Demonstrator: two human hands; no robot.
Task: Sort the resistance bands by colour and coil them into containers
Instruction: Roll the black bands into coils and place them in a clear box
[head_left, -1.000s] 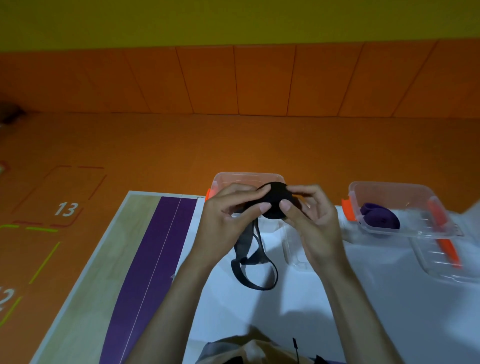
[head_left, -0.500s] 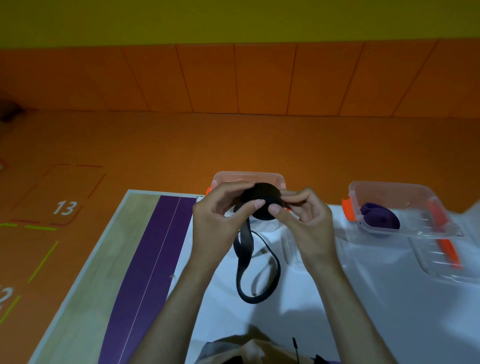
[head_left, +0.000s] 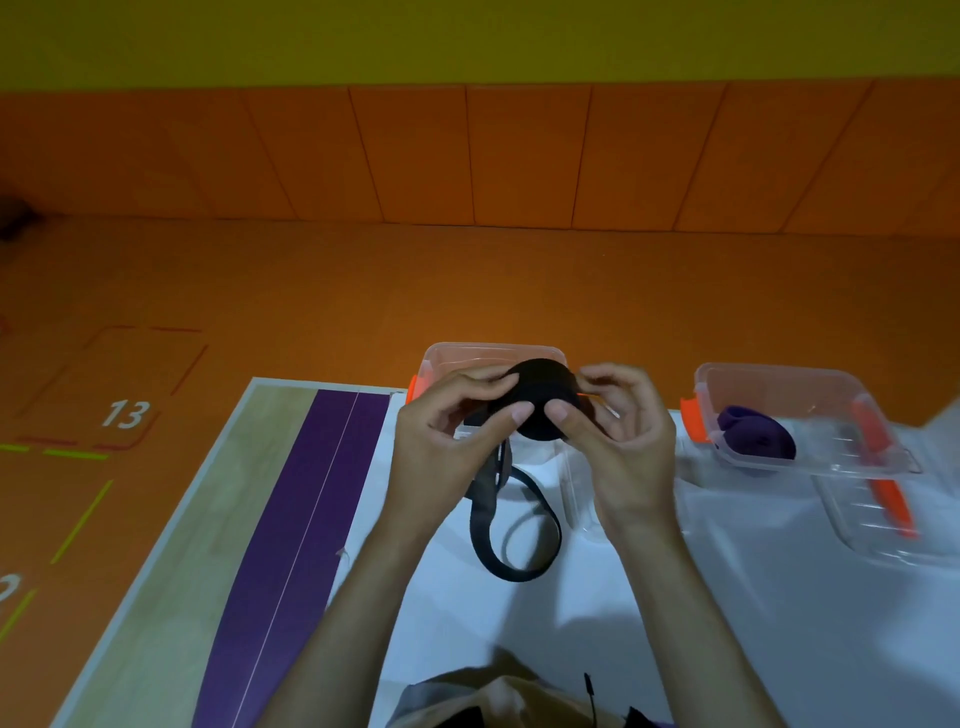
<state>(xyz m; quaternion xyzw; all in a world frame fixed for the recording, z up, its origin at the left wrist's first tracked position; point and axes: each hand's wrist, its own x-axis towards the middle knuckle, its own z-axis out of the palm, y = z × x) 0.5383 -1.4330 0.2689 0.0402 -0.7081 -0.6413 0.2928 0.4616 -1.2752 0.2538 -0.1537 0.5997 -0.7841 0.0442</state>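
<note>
1. The left hand (head_left: 441, 441) and the right hand (head_left: 618, 441) both pinch the rolled part of the black band (head_left: 543, 402), above the near container (head_left: 483, 358).
2. Its loose tail hangs down to the white table (head_left: 779, 597).
3. The purple band (head_left: 756, 439) lies coiled in the right container (head_left: 831, 395).
</note>
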